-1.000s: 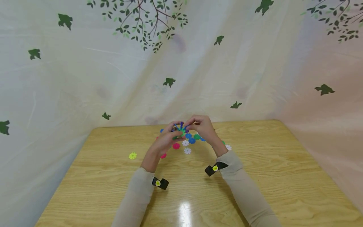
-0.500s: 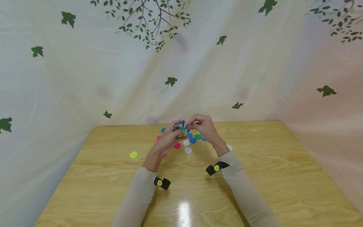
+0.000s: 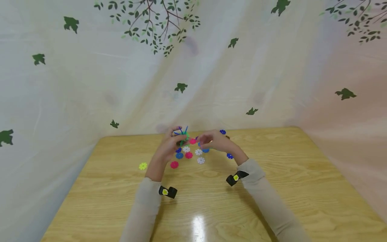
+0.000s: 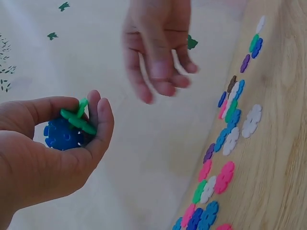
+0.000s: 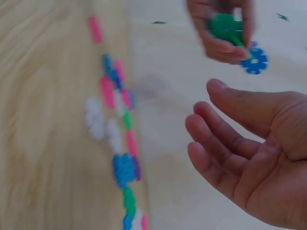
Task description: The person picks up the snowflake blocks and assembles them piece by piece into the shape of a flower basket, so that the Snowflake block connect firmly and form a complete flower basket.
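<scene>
My left hand [image 3: 164, 148] grips a small cluster of interlocking plastic flower discs [image 4: 64, 134] above the far part of the table. In the left wrist view, green and blue discs show between the thumb and fingers. A blue disc [image 5: 255, 61] sticks out of the cluster in the right wrist view, beside a green disc [image 5: 224, 26]. Apart from the cluster, to its right, my right hand [image 3: 219, 142] has its fingers spread and loosely bent, with nothing between them. Below it lie loose flower discs, among them a blue disc [image 3: 206, 150].
Several loose discs in pink, white, blue, green and purple lie on the wooden table [image 3: 193, 191], including a white disc [image 3: 201, 160] and a pink disc [image 3: 174, 164]. A yellow disc [image 3: 143, 166] lies farther left. A leaf-printed curtain [image 3: 145, 87] hangs behind the table.
My right hand has let go of the cluster, moving right and down from it. My left hand has shifted left with the cluster, uncovering more loose discs.
</scene>
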Demonstrator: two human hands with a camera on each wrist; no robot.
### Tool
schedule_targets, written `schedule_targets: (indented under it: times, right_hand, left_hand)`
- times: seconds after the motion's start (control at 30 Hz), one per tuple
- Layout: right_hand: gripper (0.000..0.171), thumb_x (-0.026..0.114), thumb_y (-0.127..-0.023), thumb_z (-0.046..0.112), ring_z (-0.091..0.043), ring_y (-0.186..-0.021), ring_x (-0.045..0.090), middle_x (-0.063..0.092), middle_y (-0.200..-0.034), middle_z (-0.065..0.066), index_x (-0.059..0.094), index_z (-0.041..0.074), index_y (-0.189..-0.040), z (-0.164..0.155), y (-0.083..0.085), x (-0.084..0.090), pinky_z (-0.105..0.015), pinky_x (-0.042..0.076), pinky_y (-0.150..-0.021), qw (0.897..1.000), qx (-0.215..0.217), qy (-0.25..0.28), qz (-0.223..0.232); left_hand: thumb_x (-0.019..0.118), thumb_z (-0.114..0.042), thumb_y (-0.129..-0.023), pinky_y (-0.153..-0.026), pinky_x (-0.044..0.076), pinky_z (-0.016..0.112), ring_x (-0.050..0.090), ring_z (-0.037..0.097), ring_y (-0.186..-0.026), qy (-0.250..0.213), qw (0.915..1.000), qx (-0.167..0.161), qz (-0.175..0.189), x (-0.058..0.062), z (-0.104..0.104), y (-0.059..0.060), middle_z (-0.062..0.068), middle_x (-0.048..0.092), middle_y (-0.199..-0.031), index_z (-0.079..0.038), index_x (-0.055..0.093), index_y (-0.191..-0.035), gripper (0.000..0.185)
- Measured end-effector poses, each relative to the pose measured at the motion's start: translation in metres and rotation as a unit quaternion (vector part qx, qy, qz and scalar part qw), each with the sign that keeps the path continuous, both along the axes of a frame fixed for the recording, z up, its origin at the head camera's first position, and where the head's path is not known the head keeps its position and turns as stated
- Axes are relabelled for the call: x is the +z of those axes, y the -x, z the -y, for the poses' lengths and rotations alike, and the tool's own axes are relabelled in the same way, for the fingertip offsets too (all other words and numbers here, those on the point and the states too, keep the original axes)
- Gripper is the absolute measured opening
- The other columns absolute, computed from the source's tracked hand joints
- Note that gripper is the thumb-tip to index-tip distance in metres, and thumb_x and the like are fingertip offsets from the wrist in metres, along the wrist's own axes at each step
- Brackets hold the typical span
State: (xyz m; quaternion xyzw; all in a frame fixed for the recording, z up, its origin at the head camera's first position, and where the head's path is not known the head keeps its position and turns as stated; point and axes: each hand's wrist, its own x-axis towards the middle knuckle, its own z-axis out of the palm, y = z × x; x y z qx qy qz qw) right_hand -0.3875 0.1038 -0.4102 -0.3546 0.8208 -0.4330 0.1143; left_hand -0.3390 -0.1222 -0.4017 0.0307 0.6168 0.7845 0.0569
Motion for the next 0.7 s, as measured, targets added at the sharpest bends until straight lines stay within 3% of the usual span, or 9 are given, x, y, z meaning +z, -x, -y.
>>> schedule_targets:
  times: [0.2,0.3,0.5,0.7]
  right_hand:
    - [0.021,0.071,-0.092,-0.001,-0.013,-0.083,0.065,0.071,-0.094,-0.015,0.069,-0.006,-0.113,0.001,0.006,-0.017,-0.027,0.058,-0.078,0.994,0.067,-0.085,0.000]
    - [0.020,0.073,-0.091,0.001,-0.011,-0.083,0.064,0.071,-0.094,-0.012,0.071,-0.003,-0.111,0.003,0.010,-0.025,-0.025,0.056,-0.078,0.991,0.067,-0.114,0.000]
    - [0.024,0.079,-0.086,0.005,-0.013,-0.083,0.061,0.069,-0.094,-0.007,0.073,0.004,-0.109,0.009,0.010,-0.031,-0.026,0.054,-0.075,0.984,0.059,-0.169,-0.004]
    - [0.019,0.082,-0.083,0.006,-0.012,-0.079,0.056,0.064,-0.087,-0.003,0.071,0.007,-0.098,0.014,0.007,-0.037,-0.023,0.049,-0.069,0.978,0.051,-0.198,-0.027]
  left_hand:
    - [0.052,0.002,-0.100,-0.085,0.060,0.022,0.068,0.012,-0.090,-0.011,0.9999,0.005,0.012,0.003,0.003,-0.002,0.014,0.046,-0.116,-0.002,0.026,-0.139,0.047]
    - [0.052,0.003,-0.100,-0.085,0.059,0.023,0.066,0.011,-0.089,-0.010,0.9998,0.006,0.013,0.004,0.002,-0.001,0.014,0.047,-0.115,-0.003,0.026,-0.137,0.045]
    - [0.052,0.002,-0.101,-0.093,0.059,0.030,0.064,0.016,-0.095,0.016,0.9998,-0.006,0.007,0.001,0.003,-0.001,0.013,0.046,-0.117,-0.001,0.028,-0.149,0.054]
    - [0.053,-0.001,-0.102,-0.092,0.058,0.029,0.060,0.020,-0.100,0.044,0.9987,-0.024,-0.001,0.000,0.005,0.000,0.011,0.046,-0.117,-0.006,0.040,-0.148,0.048]
